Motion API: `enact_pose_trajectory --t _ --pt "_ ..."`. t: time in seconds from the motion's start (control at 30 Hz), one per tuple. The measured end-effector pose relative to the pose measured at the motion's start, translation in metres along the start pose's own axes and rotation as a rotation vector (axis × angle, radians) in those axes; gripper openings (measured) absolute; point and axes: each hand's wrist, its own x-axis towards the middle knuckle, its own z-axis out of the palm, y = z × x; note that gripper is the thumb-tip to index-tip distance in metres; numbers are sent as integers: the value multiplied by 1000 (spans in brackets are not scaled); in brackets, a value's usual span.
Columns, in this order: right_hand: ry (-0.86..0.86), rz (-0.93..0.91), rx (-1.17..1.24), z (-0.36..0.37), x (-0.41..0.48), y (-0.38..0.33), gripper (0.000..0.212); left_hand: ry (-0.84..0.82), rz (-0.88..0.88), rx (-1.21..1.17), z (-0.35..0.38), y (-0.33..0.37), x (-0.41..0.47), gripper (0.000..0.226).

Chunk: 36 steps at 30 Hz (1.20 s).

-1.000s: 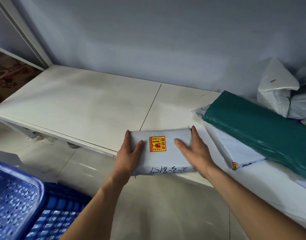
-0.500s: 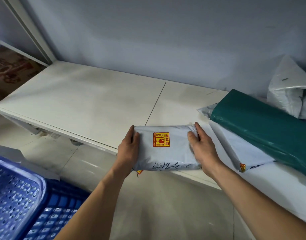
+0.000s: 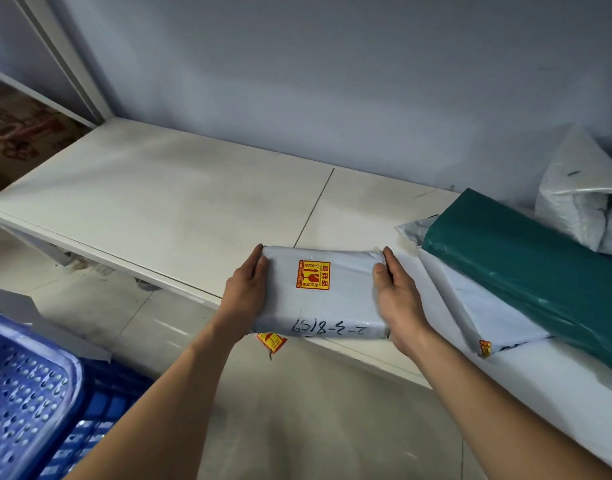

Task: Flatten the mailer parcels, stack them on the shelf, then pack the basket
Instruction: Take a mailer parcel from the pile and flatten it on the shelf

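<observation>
A grey-white parcel point(image 3: 318, 292) sits in the middle of the head view, at the front edge of a white shelf point(image 3: 180, 202), its near side reaching past the lip toward me; I cannot tell whether it rests on the board or is held just above it. My left hand point(image 3: 244, 292) grasps its left end and my right hand point(image 3: 398, 299) grasps its right end, thumbs on top and fingers wrapped round the sides. I judge this two-ended hold is meant to square the soft packet and press it flat before it goes on the stack. A red and yellow sticker point(image 3: 312, 275) faces up on it, with handwritten digits along the near edge, upside down to me. A second sticker point(image 3: 271, 342) pokes out beneath the near left corner. Just beside my right hand lies a white mailer point(image 3: 488, 306) with a long green parcel point(image 3: 526, 271) laid across it, which I take to be the stack that this parcel is meant to join. Behind those, against the wall, are crumpled white bags point(image 3: 581, 199). Low at the left, on the floor and well apart from the shelf, stands the blue perforated basket point(image 3: 24, 393), probably for the packing step, which I judge is not yet begun.
</observation>
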Motion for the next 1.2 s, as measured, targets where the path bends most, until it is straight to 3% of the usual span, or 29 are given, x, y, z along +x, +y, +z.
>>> enact_pose_trajectory --t 0.1,0.2,0.3,0.43,0.57,0.63,0.8,0.9,1.2 --pt "32 28 62 3 1 -4 45 31 23 278 -1 12 1 48" --pt "93 41 63 12 4 -7 44 73 34 348 -8 19 5 47" --pt "161 52 25 27 7 -11 46 198 9 167 -19 12 7 37" --pt "160 23 -35 50 12 -17 52 251 -24 -19 -28 2 12 46" --pt "38 -74 -165 52 11 -21 68 394 61 -10 -31 3 10 49" --pt "64 -125 -248 42 9 -18 70 456 83 20 -33 0 6 43" --pt "73 -106 -249 42 -13 -10 49 262 47 3 -28 -15 -4 39" --pt "56 -61 -201 54 -17 -7 60 215 46 21 -23 -15 -4 38" --pt "140 -72 -144 65 -12 3 55 247 48 230 -17 -28 5 32"
